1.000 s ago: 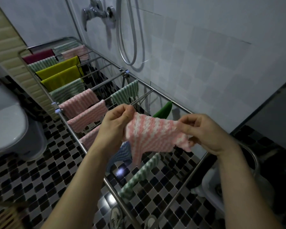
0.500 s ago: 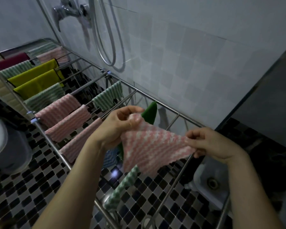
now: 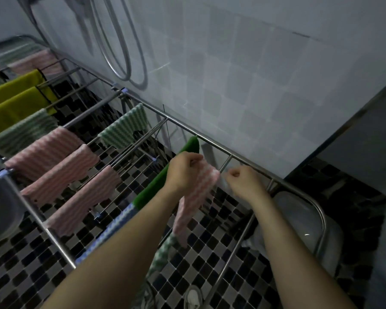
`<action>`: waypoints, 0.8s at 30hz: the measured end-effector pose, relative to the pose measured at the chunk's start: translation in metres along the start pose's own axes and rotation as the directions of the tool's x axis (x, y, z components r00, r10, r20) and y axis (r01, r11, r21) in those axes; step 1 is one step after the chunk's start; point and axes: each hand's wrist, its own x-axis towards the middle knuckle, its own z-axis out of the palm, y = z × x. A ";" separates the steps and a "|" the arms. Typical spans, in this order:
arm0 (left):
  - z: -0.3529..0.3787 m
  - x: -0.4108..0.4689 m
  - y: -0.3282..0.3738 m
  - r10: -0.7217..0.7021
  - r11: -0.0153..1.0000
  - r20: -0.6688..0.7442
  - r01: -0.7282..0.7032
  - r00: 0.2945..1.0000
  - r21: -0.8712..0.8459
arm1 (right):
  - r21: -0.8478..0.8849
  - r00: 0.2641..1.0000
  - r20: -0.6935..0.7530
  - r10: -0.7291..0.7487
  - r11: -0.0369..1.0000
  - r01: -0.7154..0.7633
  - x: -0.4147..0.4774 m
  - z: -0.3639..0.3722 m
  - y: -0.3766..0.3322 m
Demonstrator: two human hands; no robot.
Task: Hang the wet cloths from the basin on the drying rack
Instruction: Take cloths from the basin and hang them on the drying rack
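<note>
The left hand (image 3: pixel 183 172) pinches the top edge of the pink striped cloth (image 3: pixel 198 190), which sits just beside a bare rail (image 3: pixel 225 164) of the drying rack (image 3: pixel 250 165), next to the green cloth (image 3: pixel 187 148). The right hand (image 3: pixel 243 182) is curled near the other corner, but blur hides whether it grips. The cloth hangs with its long axis down, tail toward the floor. To do it well, I'd pull the 2 corners apart and lay the middle over the rail.

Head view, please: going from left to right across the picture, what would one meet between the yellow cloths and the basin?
Yellow cloths → green-striped cloth → left hand → pink-and-white cloth it grips → right hand → basin.
</note>
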 end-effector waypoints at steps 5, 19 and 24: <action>0.001 -0.007 -0.010 0.003 0.997 0.051 -0.007 0.999 0.082 | 0.327 0.959 0.277 0.066 0.932 -0.158 0.006 0.016 0.011; -0.019 -0.066 -0.018 0.055 0.988 0.324 -0.099 0.944 0.120 | -0.248 0.937 -0.332 -0.114 0.968 0.030 0.021 0.008 -0.005; -0.012 -0.081 -0.012 0.068 0.967 0.168 -0.107 0.983 0.230 | -0.003 0.991 -0.133 -0.022 1.000 0.022 0.020 0.019 0.003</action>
